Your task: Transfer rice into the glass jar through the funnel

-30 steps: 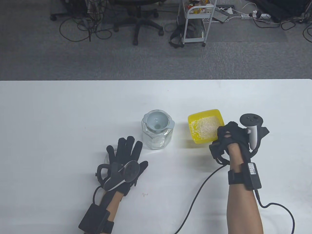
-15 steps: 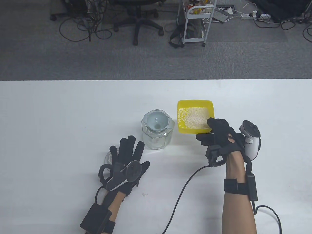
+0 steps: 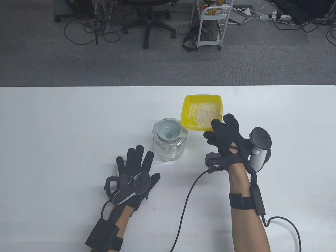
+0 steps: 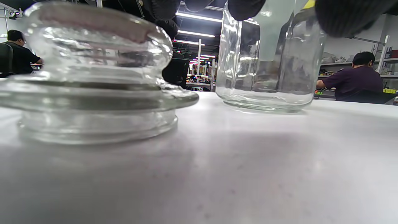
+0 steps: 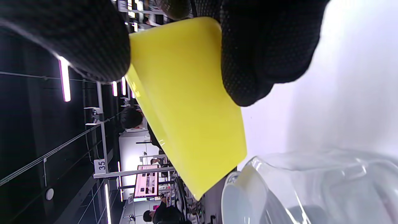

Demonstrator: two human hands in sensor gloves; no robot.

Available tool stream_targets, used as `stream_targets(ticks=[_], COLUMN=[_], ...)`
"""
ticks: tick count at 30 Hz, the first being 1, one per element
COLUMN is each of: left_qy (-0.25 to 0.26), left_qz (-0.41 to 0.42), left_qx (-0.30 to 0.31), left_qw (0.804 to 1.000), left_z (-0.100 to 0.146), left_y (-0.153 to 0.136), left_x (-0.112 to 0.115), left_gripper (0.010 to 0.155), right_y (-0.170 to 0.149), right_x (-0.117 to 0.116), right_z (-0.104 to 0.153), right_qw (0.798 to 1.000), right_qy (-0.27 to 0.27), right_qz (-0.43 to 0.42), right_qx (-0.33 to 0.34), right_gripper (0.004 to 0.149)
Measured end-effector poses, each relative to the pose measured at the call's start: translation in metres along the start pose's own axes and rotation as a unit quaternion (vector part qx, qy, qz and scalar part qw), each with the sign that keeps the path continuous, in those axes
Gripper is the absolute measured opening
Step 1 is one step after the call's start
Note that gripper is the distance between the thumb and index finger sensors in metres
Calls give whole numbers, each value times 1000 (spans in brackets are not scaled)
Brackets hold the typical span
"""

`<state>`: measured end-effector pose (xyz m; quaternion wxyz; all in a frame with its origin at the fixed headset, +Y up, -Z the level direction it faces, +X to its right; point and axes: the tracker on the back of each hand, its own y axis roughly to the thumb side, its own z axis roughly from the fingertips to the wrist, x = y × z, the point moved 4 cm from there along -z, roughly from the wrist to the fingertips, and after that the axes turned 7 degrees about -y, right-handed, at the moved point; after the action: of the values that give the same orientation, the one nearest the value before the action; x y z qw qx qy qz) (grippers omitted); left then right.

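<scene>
A clear glass jar (image 3: 169, 149) stands mid-table with a pale funnel (image 3: 170, 130) seated in its mouth. My right hand (image 3: 223, 131) grips the near right corner of a yellow bowl of rice (image 3: 202, 114) and holds it raised, its lower left corner close beside the funnel's rim. In the right wrist view my fingers (image 5: 264, 56) pinch the yellow bowl (image 5: 183, 102) above the jar (image 5: 311, 186). My left hand (image 3: 136, 164) lies flat with fingers spread on the table, left of the jar, partly over the glass lid (image 3: 117, 170). The left wrist view shows the lid (image 4: 90, 77) and jar (image 4: 267, 62).
The white table (image 3: 52, 126) reaches to a far edge; beyond it are grey carpet, an office chair (image 3: 149, 21) and a white cart (image 3: 210, 23). My right glove's cable (image 3: 186, 202) trails over the table toward the near edge.
My right hand has lifted the yellow bowl and carried it left and away from me, turning it until its corner is beside the funnel. My left hand stays put.
</scene>
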<state>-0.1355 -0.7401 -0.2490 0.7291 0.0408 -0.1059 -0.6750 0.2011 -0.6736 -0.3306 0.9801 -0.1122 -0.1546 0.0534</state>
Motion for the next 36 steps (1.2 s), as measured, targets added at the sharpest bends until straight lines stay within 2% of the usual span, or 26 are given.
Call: stream_targets(ticks=[7, 12, 14, 17, 20, 36], left_qy=[4, -3, 0, 3, 3, 0], left_qz=[-2, -3, 0, -1, -1, -2], left_qx=[3, 3, 5, 8, 9, 4], left_qw=[1000, 1000, 1000, 1000, 1000, 1000], left_z=[0, 0, 0, 1, 1, 0], left_y=[2, 2, 3, 6, 6, 3], left_x=[0, 1, 0, -1, 0, 1], left_gripper=[84, 84, 84, 84, 84, 83], right_y=[28, 40, 43, 47, 50, 56], right_x=[-15, -28, -32, -39, -45, -57], right_z=[19, 31, 35, 40, 45, 56], right_qw=[994, 982, 978, 970, 959, 938], right_qy=[-15, -32, -38, -43, -46, -57], right_qz=[39, 102, 109, 129, 154, 186], right_qx=[96, 154, 171, 201, 232, 288], right_gripper=[86, 84, 90, 86, 88, 86])
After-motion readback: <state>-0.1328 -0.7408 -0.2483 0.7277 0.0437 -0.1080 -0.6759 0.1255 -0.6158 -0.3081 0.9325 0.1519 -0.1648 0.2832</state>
